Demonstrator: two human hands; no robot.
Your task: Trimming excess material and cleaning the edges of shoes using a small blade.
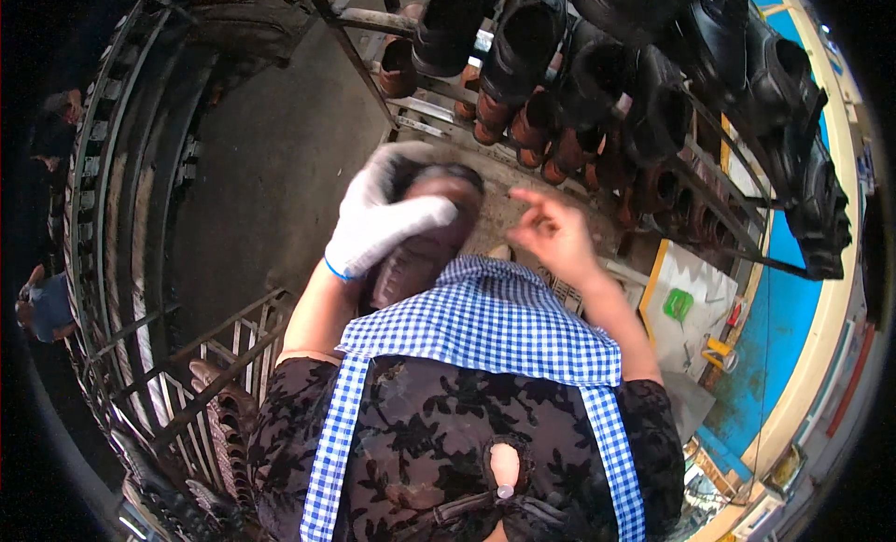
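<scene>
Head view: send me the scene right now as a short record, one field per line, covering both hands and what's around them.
Left hand: left hand in a white glove with a blue cuff edge, thumb laid across the shoe
Held item: dark brown lace-up shoe, partly blurred
Right hand: right hand, ungloved, fingers spread and partly curled, apart from the shoe
Clothing: blue-and-white checked cloth apron
Upper right: metal rack with black shoes; reddish-brown shoes below them
Right side: small bright green object, kind unclear
</scene>
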